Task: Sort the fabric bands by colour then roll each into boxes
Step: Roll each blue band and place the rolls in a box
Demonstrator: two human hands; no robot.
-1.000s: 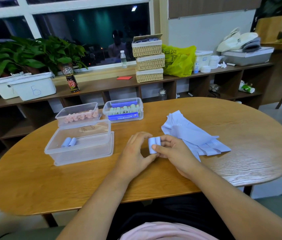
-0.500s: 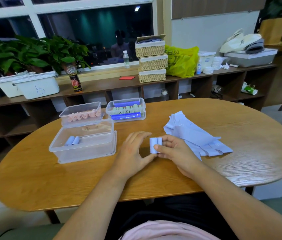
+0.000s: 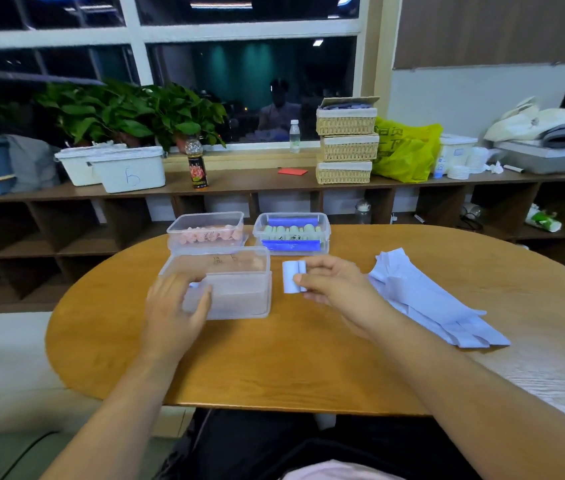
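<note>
My right hand (image 3: pixel 336 285) pinches a rolled light-blue fabric band (image 3: pixel 293 280), held just right of the near clear box (image 3: pixel 236 289). My left hand (image 3: pixel 175 308) lies with relaxed fingers against that box's front-left corner and covers the blue rolls inside, of which only a sliver (image 3: pixel 193 285) shows. A pile of unrolled light-blue bands (image 3: pixel 426 303) lies on the table to the right. Behind stand a clear box of pink rolls (image 3: pixel 206 232) and a box of green rolls (image 3: pixel 291 233) with blue clips.
The oval wooden table (image 3: pixel 308 358) holds everything. Behind it runs a low shelf (image 3: pixel 274 188) carrying white bins, plants, a dark bottle (image 3: pixel 198 168), stacked wicker baskets (image 3: pixel 346 147) and a yellow bag (image 3: pixel 405 150).
My left hand let go of the roll and moved left to the near box. My right hand carried the roll up and towards that box. The camera has tilted.
</note>
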